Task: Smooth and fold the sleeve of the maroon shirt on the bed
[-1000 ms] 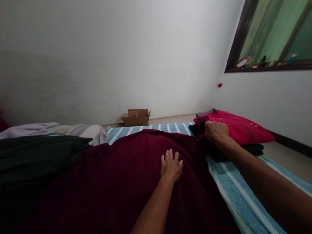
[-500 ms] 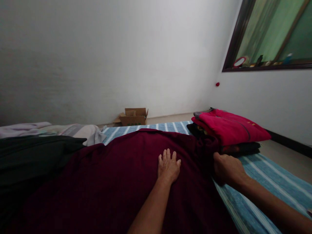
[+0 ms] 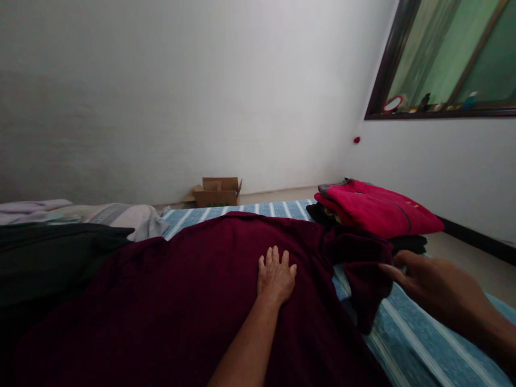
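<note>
A large maroon garment (image 3: 193, 290) lies spread across a blue striped mat (image 3: 407, 338). My left hand (image 3: 276, 277) rests flat on its middle, fingers spread and palm down. Reaching in from the right, my right hand (image 3: 433, 285) pinches the garment's sleeve (image 3: 365, 274) at its edge with the fingertips. The sleeve is lifted off the mat and drawn to the right, with its end hanging down. Just beyond the sleeve sits a folded red garment (image 3: 374, 212) on top of a stack of dark folded clothes (image 3: 407, 244).
A black cloth (image 3: 52, 258) and pale cloths (image 3: 121, 215) lie at the left. An open cardboard box (image 3: 215, 192) stands on the floor by the far wall. A dark-framed window (image 3: 443, 59) with small items on its ledge is at upper right.
My right hand left the folded stack, came down to the maroon garment's right edge, then pulled the sleeve out to the right. My left hand stayed flat on the garment.
</note>
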Motion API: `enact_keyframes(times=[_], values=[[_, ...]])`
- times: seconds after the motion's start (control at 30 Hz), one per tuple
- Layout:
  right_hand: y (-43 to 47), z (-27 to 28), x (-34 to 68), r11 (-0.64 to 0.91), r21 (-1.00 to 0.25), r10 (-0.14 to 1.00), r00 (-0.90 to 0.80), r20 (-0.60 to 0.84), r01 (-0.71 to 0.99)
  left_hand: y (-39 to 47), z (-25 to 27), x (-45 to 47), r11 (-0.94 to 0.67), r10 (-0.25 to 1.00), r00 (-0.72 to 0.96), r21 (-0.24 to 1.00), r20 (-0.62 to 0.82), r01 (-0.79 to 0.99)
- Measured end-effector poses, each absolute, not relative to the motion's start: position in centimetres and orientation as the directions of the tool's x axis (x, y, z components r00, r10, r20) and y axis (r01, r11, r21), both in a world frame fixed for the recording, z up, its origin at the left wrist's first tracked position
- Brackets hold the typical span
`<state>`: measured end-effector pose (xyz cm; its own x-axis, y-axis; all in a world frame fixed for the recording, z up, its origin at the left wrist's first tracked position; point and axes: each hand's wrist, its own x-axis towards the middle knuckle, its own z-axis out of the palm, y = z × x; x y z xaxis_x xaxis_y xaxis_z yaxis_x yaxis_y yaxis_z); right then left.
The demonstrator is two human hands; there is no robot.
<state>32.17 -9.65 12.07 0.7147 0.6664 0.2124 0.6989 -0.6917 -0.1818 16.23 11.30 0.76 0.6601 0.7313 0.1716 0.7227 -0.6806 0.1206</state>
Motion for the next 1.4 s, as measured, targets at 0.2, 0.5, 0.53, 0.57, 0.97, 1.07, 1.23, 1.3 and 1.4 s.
enact_keyframes(times=[0.2,0.5,0.53,0.57,0.97,1.07,1.23,1.3,1.4], values=[[-3.4,14.1,28.1,-0.332,-0.058,0.859,0.327,0.393,0.941,11.3,0.9,16.2,-0.678,0.732,0.658,0.102,0.173,0.728],[6.6,8.8,32.7,-0.567,-0.256,0.756,0.618,0.217,0.783,11.1,0.8,16.2,-0.68,0.732,0.658,0.142,0.175,0.719],[6.8,8.3,33.0,-0.573,-0.267,0.749,0.627,0.214,0.775,11.1,0.7,16.2,-0.683,0.729,0.659,0.146,0.182,0.715],[7.0,7.9,33.2,-0.576,-0.277,0.744,0.634,0.213,0.769,11.1,0.6,16.2,-0.685,0.727,0.66,0.15,0.189,0.713],[8.0,4.6,34.1,-0.614,-0.283,0.705,0.673,0.223,0.737,11.0,0.4,16.2,-0.679,0.732,0.65,0.151,0.202,0.718],[8.4,4.4,34.0,-0.632,-0.265,0.697,0.683,0.218,0.728,10.9,0.4,16.2,-0.677,0.734,0.645,0.152,0.213,0.72],[8.9,4.1,34.0,-0.631,-0.266,0.701,0.683,0.208,0.729,10.9,0.6,16.2,-0.673,0.739,0.644,0.17,0.199,0.72],[9.0,4.1,34.1,-0.622,-0.293,0.698,0.684,0.214,0.726,10.9,0.6,16.2,-0.675,0.737,0.645,0.174,0.199,0.717],[8.6,4.2,34.4,-0.587,-0.379,0.686,0.688,0.236,0.715,10.9,0.6,16.2,-0.677,0.735,0.647,0.178,0.203,0.714]])
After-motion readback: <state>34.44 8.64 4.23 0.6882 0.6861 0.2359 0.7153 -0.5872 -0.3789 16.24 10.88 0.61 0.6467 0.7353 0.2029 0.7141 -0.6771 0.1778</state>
